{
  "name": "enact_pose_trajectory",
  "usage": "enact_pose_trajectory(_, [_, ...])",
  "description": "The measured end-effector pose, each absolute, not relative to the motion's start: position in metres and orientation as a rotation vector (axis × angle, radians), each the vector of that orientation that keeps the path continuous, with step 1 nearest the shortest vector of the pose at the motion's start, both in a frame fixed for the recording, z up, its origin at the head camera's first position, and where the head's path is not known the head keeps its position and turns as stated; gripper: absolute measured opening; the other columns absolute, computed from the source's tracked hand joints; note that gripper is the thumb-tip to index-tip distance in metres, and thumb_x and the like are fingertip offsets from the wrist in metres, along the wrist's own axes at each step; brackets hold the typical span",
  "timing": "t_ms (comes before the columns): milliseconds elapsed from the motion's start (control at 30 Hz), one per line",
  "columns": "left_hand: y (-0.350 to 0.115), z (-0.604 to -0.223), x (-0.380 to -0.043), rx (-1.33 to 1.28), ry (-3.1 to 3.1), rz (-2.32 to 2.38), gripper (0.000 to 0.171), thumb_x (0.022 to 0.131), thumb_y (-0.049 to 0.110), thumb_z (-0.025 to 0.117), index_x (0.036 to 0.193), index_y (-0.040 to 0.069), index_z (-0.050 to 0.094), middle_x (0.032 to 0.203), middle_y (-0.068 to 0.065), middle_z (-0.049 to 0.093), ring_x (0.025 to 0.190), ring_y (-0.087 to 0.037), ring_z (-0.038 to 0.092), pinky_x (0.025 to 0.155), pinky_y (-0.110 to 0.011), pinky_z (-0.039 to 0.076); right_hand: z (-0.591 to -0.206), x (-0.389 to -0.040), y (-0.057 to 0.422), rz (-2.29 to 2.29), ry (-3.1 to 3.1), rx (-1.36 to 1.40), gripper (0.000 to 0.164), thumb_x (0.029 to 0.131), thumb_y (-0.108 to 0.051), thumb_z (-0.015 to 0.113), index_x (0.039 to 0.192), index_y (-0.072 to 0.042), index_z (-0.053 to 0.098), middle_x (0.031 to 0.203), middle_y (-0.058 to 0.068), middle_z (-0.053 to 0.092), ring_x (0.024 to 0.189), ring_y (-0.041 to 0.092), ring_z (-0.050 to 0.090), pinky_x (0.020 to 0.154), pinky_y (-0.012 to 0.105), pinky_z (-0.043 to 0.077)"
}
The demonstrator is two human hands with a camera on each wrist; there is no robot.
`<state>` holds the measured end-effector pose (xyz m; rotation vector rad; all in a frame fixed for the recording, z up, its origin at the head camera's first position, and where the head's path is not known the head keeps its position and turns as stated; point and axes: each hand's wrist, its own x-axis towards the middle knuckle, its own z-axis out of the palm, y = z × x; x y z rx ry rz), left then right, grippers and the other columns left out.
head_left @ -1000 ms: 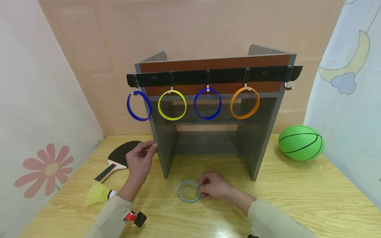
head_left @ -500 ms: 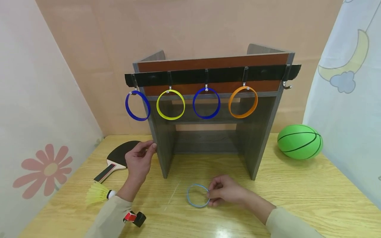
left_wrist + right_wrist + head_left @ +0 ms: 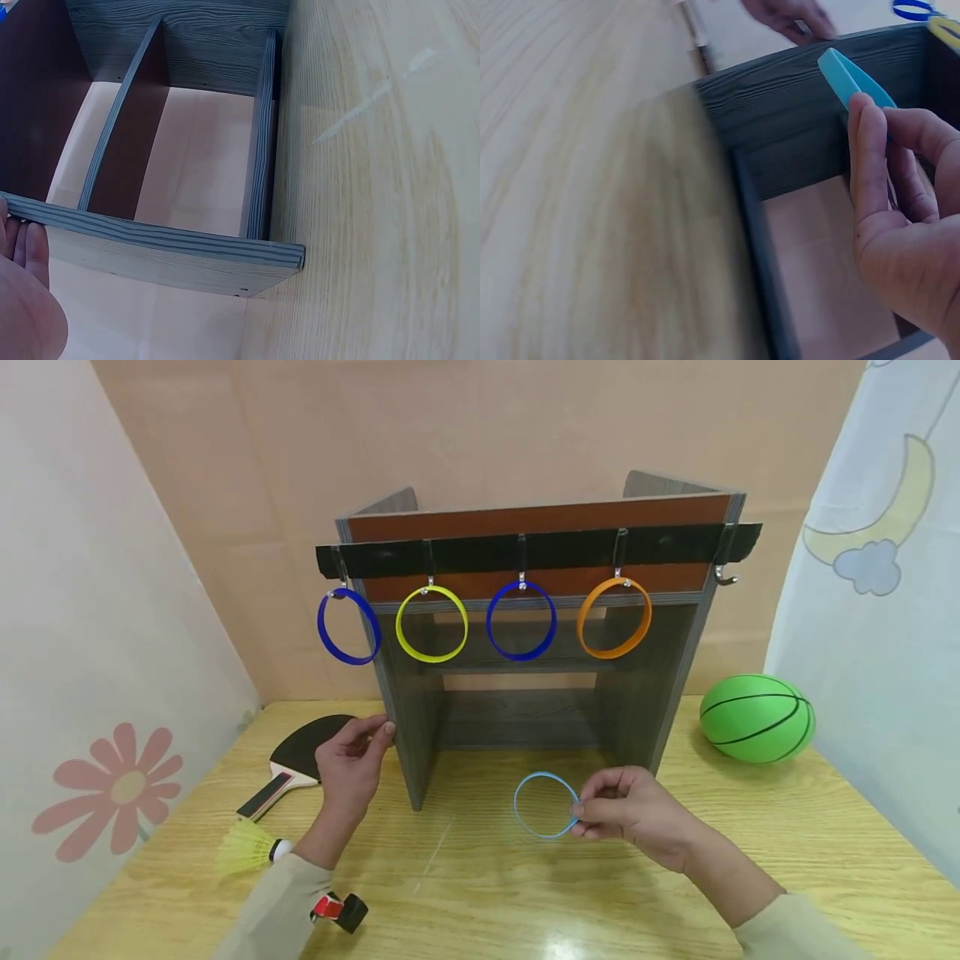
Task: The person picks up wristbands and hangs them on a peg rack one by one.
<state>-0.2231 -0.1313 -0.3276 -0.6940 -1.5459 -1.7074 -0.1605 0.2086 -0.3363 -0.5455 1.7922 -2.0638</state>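
A thin light blue ring (image 3: pixel 546 837) is pinched between the thumb and fingers of my right hand (image 3: pixel 637 814), raised in front of the grey wooden shelf (image 3: pixel 517 718). The right wrist view shows the ring (image 3: pixel 840 77) nearly edge-on, jutting past the fingertips. My left hand (image 3: pixel 351 768) holds the front edge of the shelf's left side panel, thumb at the edge and fingers (image 3: pixel 36 251) against the outer face. Along a black strip (image 3: pixel 480 554) hang a blue ring (image 3: pixel 326 639), a yellow ring (image 3: pixel 400 635), another blue ring (image 3: pixel 490 635) and an orange ring (image 3: pixel 582 631). The rightmost hook (image 3: pixel 726 578) carries no ring.
To the left on the wooden table (image 3: pixel 480 918) lie a table tennis bat (image 3: pixel 300 756) and a yellow shuttlecock (image 3: pixel 251 846). A green ball (image 3: pixel 757 718) sits right of the shelf. A patterned cloth (image 3: pixel 862 635) stands along the right side.
My right hand has lifted the light blue ring off the table area, moving right and upward toward the shelf. The left hand has stayed at the side panel.
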Motion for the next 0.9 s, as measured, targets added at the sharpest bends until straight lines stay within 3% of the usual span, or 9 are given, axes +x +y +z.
enact_pose_trajectory(233, [-0.132, -0.327, -0.223, -0.667, -1.558, -1.691, 0.008, 0.080, -0.023, 0.059, 0.089, -0.022, 0.059, 0.072, -0.012, 0.064, 0.065, -0.008, 0.063, 0.059, -0.014, 0.051, -0.318, -0.155, 0.223, -2.157, 1.653, -0.791, 0.021, 0.090, 0.011, 0.053, 0.091, -0.006, 0.066, 0.087, 0.008, 0.067, 0.082, 0.019, 0.067, 0.075, 0.028, 0.055])
enact_pose_trajectory(533, [-0.131, -0.326, -0.223, -0.691, -1.559, -1.690, 0.008, 0.080, -0.023, 0.059, 0.088, -0.023, 0.059, 0.071, -0.015, 0.063, 0.065, -0.009, 0.063, 0.059, -0.015, 0.052, -0.287, -0.154, 0.242, -2.337, 1.367, -1.059, 0.039, 0.090, 0.024, 0.032, 0.099, 0.004, 0.064, 0.099, 0.016, 0.066, 0.090, 0.025, 0.067, 0.079, 0.029, 0.054])
enact_pose_trajectory(900, [-0.131, -0.325, -0.222, -0.718, -1.544, -1.749, 0.008, 0.081, -0.024, 0.057, 0.089, -0.024, 0.058, 0.074, -0.014, 0.064, 0.066, -0.012, 0.064, 0.064, -0.018, 0.054, -0.252, -0.150, 0.266, -2.625, 1.175, -1.127, 0.036, 0.092, 0.023, 0.028, 0.097, 0.016, 0.062, 0.099, 0.027, 0.063, 0.089, 0.031, 0.066, 0.079, 0.031, 0.055])
